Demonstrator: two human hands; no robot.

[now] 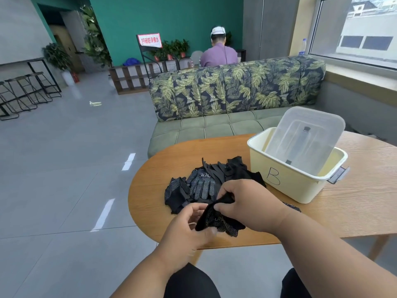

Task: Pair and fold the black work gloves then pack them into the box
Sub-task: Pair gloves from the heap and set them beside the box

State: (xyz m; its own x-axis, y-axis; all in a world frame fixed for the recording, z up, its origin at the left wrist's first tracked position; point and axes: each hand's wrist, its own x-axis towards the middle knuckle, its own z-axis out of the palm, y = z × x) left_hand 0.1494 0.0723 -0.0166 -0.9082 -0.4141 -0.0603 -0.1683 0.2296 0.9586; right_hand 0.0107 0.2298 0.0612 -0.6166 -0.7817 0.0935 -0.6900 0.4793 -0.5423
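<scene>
Left hand (pixel 186 230) and right hand (pixel 247 201) both grip one black dotted fabric glove (pixel 217 219), near surface (pixel 354 211) edge; cream plastic box (pixel 296 179) far right.

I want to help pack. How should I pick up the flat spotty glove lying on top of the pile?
Probably by its cuff end. The dotted glove lies flat on the pile, fingers pointing toward the table's near edge, cuff toward the box. Come from above and pinch the cuff: the floppy fingers would then hang straight, free of the other gloves.
</scene>
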